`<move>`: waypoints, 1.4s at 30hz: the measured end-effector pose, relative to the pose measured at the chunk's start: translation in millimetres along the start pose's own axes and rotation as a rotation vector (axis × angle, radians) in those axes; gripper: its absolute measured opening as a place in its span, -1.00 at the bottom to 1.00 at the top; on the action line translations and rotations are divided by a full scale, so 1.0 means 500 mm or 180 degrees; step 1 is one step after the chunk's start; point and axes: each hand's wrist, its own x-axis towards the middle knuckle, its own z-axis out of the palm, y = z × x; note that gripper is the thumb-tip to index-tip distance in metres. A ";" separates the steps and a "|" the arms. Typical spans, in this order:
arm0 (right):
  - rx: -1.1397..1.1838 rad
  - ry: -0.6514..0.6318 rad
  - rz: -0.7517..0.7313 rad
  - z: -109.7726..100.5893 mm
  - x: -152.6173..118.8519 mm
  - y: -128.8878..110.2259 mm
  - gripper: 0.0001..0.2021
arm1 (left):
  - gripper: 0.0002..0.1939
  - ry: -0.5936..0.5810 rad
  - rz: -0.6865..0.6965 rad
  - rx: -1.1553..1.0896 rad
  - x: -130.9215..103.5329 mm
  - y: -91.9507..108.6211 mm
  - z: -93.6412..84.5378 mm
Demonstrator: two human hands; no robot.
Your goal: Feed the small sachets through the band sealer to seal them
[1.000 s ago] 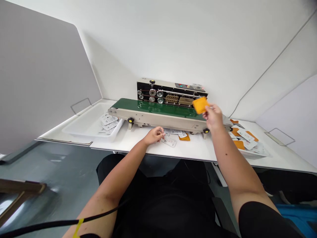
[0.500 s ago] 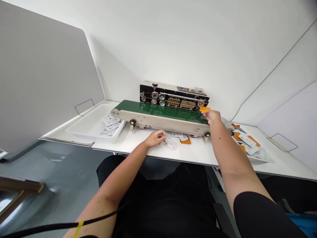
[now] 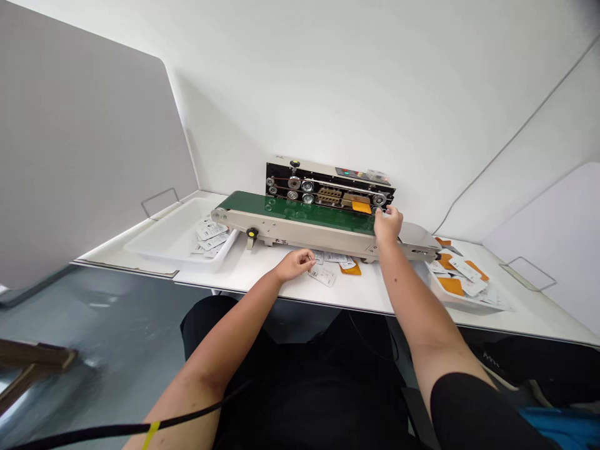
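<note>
An orange packet sits in the band sealing machine, upright above the green conveyor belt. Just right of it, my right hand is over the belt's right end, fingers apart and holding nothing. My left hand rests low at the table's front with thumb and fingers curled together; whether something small is between them is hidden. Beside its fingertips lies a white printed packet. More white packets and another orange packet lie partly under the conveyor.
A white tray on the left holds several white packets. On the right, a second tray holds white and orange packets. Grey panels flank the table. A black cable crosses my left forearm.
My right hand has let go of the orange packet and shifted left and slightly down. The packet has moved left into the sealer. My left hand stays in place.
</note>
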 end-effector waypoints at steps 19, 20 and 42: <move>-0.1445 -0.3502 -0.1618 -0.046 -0.424 0.021 -0.23 | -0.66 -0.0087 0.0033 0.0378 0.002 0.013 0.004; -0.1335 -0.3585 -0.1707 -0.048 -0.424 0.020 -0.18 | -0.67 -0.0099 0.0023 0.0384 0.002 0.013 0.004; 0.1601 -0.3497 0.1472 -0.021 -0.369 0.055 -0.55 | -0.50 -0.0389 -0.0014 -0.0253 0.000 0.019 0.006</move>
